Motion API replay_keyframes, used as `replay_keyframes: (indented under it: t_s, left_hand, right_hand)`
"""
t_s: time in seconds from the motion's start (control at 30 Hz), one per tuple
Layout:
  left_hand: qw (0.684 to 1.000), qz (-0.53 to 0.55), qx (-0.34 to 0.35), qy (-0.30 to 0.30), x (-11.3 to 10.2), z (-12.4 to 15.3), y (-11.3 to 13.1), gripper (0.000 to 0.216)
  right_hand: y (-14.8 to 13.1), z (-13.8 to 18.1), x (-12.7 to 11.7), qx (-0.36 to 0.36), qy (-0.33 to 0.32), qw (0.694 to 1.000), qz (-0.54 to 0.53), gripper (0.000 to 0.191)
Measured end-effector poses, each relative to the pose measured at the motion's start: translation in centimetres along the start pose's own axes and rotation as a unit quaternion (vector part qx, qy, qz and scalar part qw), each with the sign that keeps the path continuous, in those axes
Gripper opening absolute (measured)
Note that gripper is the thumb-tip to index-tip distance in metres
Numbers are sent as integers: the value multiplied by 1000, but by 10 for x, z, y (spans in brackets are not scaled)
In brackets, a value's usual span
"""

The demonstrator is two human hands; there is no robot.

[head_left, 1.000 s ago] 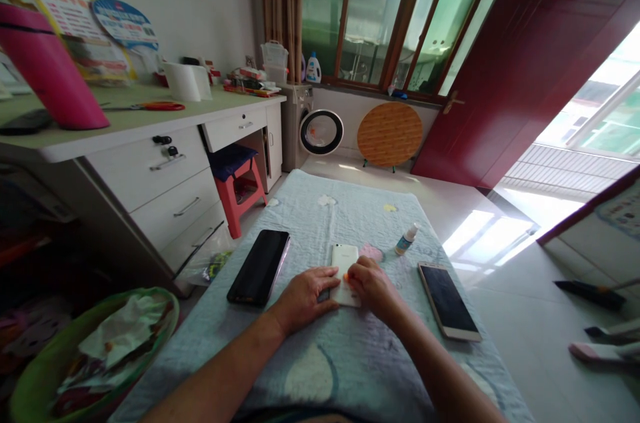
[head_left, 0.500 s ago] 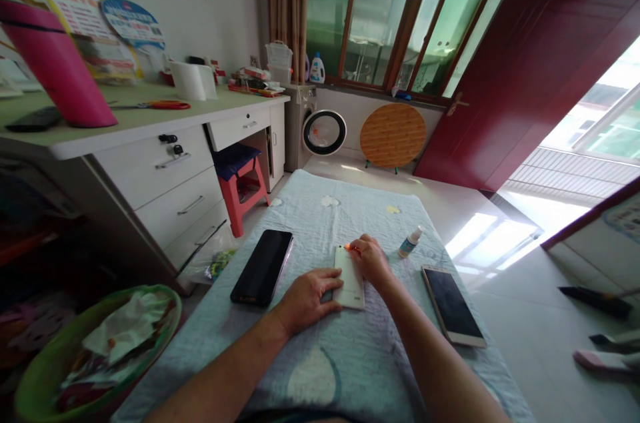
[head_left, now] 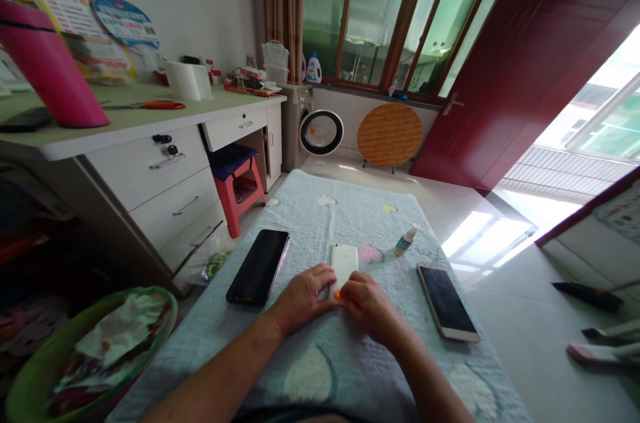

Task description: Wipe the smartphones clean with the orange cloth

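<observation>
A white phone lies back up on the pale blue blanket in front of me. My left hand rests on its near left edge, fingers curled down on it. My right hand is at the phone's near end, fingers pinched on a small orange thing pressed against the phone. A black phone lies to the left of my hands. A gold-edged phone lies screen up to the right. A small pink patch shows just beyond my right hand.
A small spray bottle lies on the blanket beyond the gold phone. A white desk with drawers and a red stool stand to the left. A green basket of paper scraps sits at the near left. Tiled floor lies to the right.
My right hand has drawn back from the phone's far end to its near end with the orange thing. My left hand has stayed on the phone.
</observation>
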State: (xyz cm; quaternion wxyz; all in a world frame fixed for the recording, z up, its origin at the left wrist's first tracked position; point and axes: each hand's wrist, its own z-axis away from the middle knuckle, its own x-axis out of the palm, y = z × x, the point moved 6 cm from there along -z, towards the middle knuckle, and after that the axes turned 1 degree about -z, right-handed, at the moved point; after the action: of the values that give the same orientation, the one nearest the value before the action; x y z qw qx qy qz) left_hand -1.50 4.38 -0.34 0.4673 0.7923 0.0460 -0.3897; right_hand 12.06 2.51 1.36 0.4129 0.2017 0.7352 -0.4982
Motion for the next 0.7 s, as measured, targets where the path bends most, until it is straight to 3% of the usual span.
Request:
replay_keyframes:
  t_s: [0.17,0.37,0.5,0.7]
  left_hand:
    - [1000,-14,-1,-6,2,1,-3,37]
    - [999,-34,-13,-14,3,1,-6,41]
    - [999,-38,-11,-10,3,0,-5,40]
    - [998,-52,-16,-13,4,0,-6,41]
  right_hand:
    - [12,1,-10,41,-18,997,-65,17]
    - [60,-24,-31,153,172,973,2,19]
    - [67,-32,-21,163,172,971,12,19]
    - [54,-16,-14,184,145,972,24,18]
